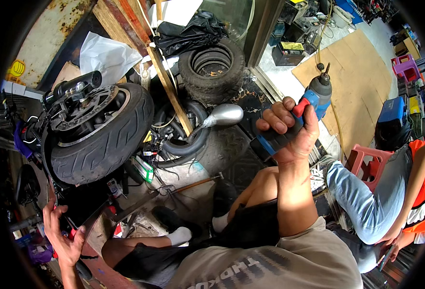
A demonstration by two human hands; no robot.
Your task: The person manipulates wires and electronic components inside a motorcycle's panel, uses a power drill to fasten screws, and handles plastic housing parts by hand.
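Observation:
My right hand is raised and wrapped round the grip of a blue and black cordless impact driver. The driver has a red part near the fingers and a bit pointing up and away. Lower left, my left hand hangs below the motorbike wheel, fingers apart and nothing visible in them. That wheel is raised and tilted, with a brake disc on its side. A hammer with a wooden handle lies on the ground between my legs and the wheel.
Stacked tyres stand ahead, a black bag on top. Wooden boards lean beside them, near a silver mirror-shaped part. To the right, a person in jeans sits by a pink stool; cardboard covers floor beyond.

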